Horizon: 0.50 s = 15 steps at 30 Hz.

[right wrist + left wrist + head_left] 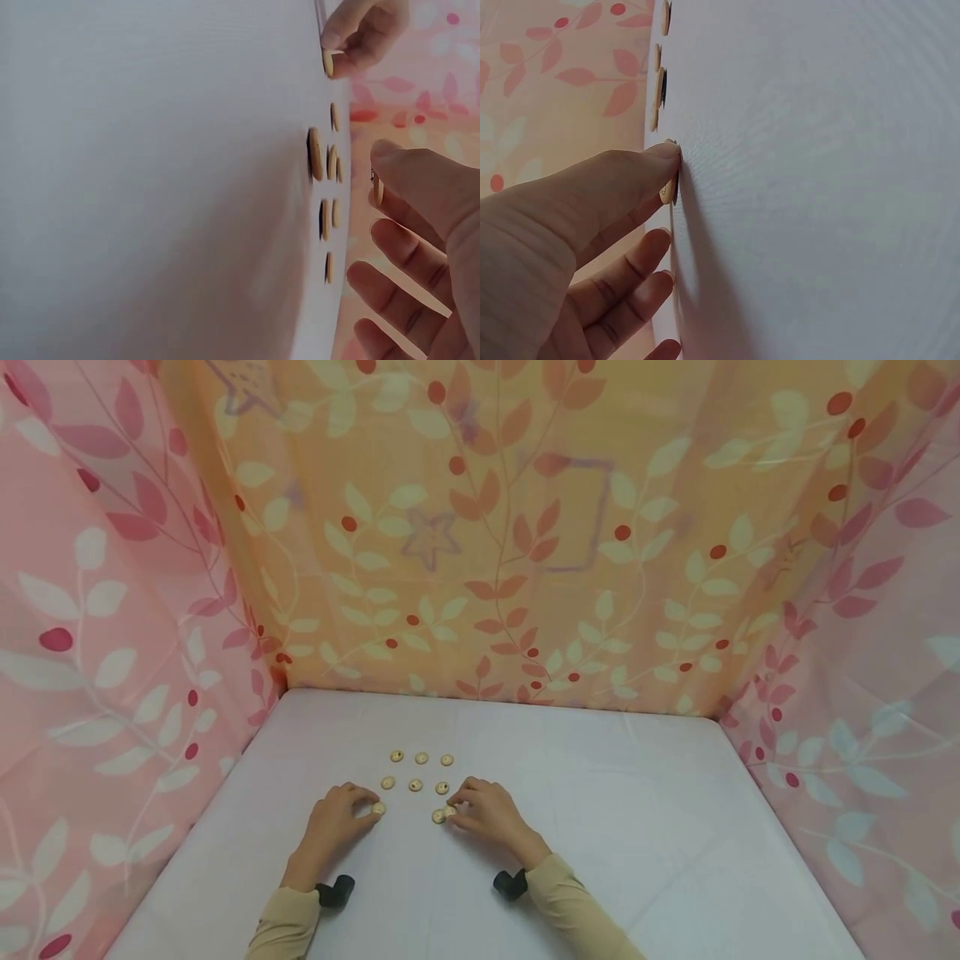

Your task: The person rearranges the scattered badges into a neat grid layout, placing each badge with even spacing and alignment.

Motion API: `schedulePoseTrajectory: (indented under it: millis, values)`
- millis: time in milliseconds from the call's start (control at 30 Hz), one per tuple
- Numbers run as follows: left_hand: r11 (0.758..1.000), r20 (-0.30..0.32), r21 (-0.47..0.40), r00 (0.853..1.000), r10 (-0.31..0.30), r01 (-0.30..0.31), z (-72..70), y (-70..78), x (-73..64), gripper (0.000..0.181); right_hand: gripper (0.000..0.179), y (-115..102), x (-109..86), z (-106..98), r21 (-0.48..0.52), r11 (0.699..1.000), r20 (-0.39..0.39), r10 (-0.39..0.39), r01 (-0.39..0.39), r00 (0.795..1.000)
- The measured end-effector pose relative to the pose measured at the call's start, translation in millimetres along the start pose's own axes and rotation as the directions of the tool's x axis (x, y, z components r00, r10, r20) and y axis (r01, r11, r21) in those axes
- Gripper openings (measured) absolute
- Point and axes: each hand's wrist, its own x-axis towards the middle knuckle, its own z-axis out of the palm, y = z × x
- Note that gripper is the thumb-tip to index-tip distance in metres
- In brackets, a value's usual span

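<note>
Small round wooden discs with dark marks lie on the white table. My left hand pinches one wooden disc at its edges between thumb and forefinger, low at the tabletop; the other fingers are spread behind. My right hand pinches another disc between thumb and forefinger, and the right wrist view shows it raised off the table. Right beside it in the head view, a loose disc lies on the cloth. Beyond the hands are two rows of three, among them a far disc and a nearer disc.
A white cloth covers the table. Patterned curtains enclose it, with an orange curtain at the back and pink ones at left and right. Black wrist cameras, one a dark mount, sit at both wrists.
</note>
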Motion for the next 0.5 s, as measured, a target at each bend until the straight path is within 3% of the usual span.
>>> schedulePoseTrajectory:
  millis: [333,500]
  values:
    - [1.000,-0.006,-0.016,1.000,0.004,-0.004,-2.9,2.9,-0.6,0.024,0.023,-16,24.0,16,-0.026,0.999,0.043,-0.042,0.044,0.998]
    - [1.000,-0.002,-0.021,1.000,-0.006,0.006,-3.5,4.4,0.2,0.023,0.023,-24,34.8,24,-0.086,0.994,0.045,-0.068,0.071,0.997]
